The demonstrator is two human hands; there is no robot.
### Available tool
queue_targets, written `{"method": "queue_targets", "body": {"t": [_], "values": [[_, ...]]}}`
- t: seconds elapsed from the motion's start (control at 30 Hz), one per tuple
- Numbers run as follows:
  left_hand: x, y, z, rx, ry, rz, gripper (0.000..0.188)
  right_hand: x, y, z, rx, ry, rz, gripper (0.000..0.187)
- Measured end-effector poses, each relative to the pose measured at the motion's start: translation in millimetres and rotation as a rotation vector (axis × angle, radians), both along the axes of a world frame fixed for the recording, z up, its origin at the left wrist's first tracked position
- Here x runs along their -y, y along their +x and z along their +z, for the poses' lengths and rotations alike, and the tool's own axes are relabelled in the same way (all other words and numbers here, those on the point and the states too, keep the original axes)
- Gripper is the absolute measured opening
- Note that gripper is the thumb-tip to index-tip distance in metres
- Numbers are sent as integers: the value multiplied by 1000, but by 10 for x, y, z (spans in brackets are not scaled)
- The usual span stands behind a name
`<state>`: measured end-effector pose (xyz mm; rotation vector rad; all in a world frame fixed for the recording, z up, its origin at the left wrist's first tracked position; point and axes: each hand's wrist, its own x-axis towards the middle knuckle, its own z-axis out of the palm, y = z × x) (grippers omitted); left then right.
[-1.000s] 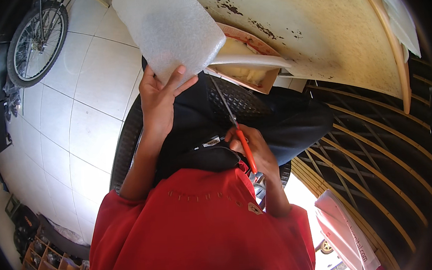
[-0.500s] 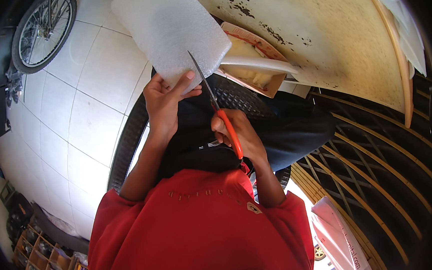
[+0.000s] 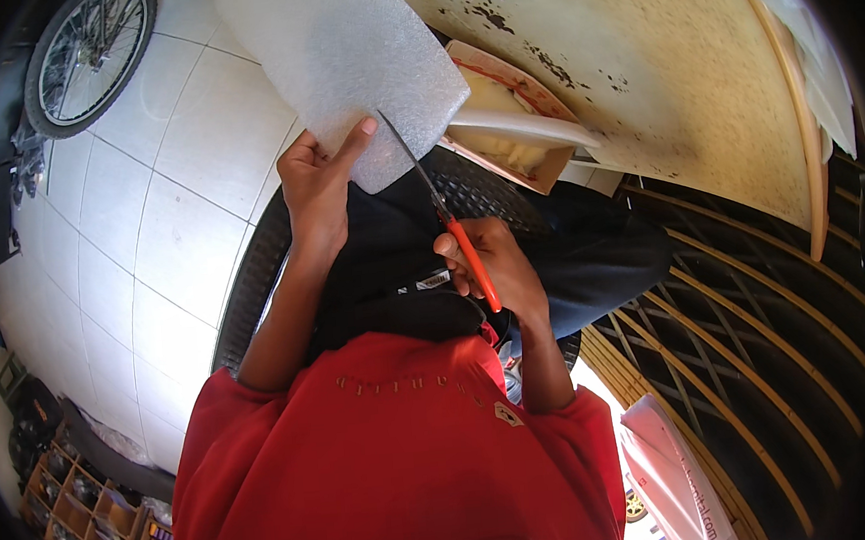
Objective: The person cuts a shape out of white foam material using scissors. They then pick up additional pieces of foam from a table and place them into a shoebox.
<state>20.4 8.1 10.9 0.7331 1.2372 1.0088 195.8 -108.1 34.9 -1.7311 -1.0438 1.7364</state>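
A whitish sheet of bubble wrap (image 3: 357, 54) stretches away from me above my lap. My left hand (image 3: 318, 183) grips its near left edge, thumb on top and the other fingers underneath, partly hidden. In my right hand (image 3: 498, 270) is a pair of scissors (image 3: 470, 257) with orange-red handles. Their dark blade points up and left, lying across the sheet's near part with the tip close to my left thumb. Whether the blades are parted cannot be made out.
A woven black chair (image 3: 477, 182) is under me. Beyond it on the right stand an open carton (image 3: 507, 114) and a stained pale board (image 3: 619, 66). A bicycle wheel (image 3: 92, 58) is at far left; a compartment shelf (image 3: 89, 515) is at lower left. Slatted folding bars (image 3: 747, 318) fill the right.
My left hand has shifted slightly up and left along the sheet, and more of the sheet's near corner shows. My right hand and the scissors have moved a little to the right.
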Motion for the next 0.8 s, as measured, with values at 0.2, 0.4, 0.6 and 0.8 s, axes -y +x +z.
{"method": "queue_targets", "body": {"t": [0.2,0.4,0.6,0.8], "values": [[111,72,-37,7,81,-118,23,-80,18,-41,148,120,121,83],[178,62,54,5,18,-292,28,-255,16,-54,142,150,110,83],[50,-44,99,-88,83,-199,27,-283,-5,-99,180,89,116,78],[-117,-12,-81,-147,153,18,28,-219,51,-107,149,94,168,77]]}}
